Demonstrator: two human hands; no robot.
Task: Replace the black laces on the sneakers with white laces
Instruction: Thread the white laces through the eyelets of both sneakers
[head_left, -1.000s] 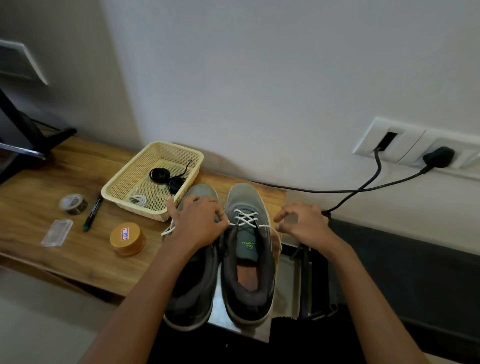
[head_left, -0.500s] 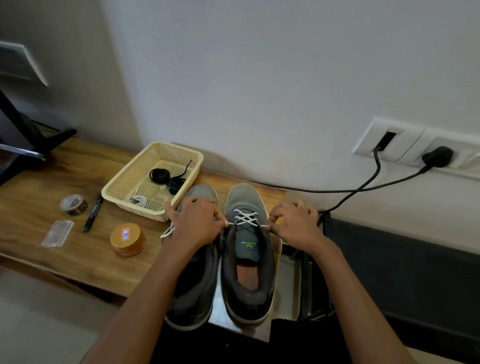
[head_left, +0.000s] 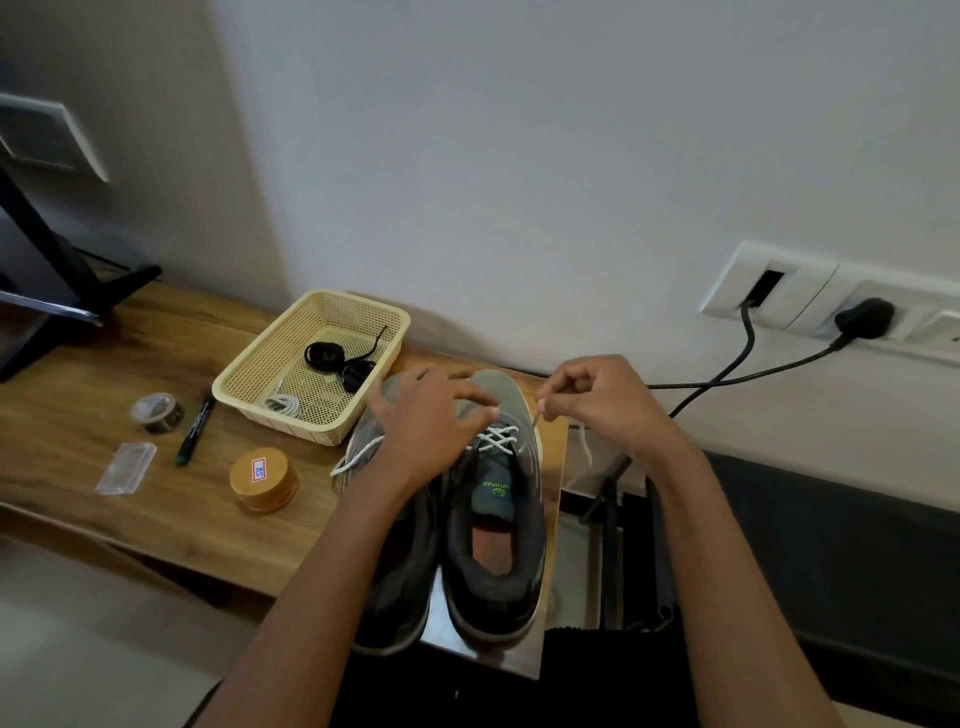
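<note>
The white lace (head_left: 497, 439) crisscrosses the front eyelets of the right-hand sneaker (head_left: 498, 551), which stands beside its pair (head_left: 400, 582) at the wooden table's (head_left: 156, 519) right end. The right hand (head_left: 608, 405) pinches a lace end just beside the shoe. The left hand (head_left: 426, 431) lies over the other sneaker with fingers spread. Black laces (head_left: 332, 358) lie coiled in the basket (head_left: 311, 431) behind.

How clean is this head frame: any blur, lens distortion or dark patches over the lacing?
Head view: the left hand smears with motion blur at its fingers; the right hand, pinching the thin white lace, is sharper; wide-angle bending tilts the white wall socket panel; light is soft and dim.
</note>
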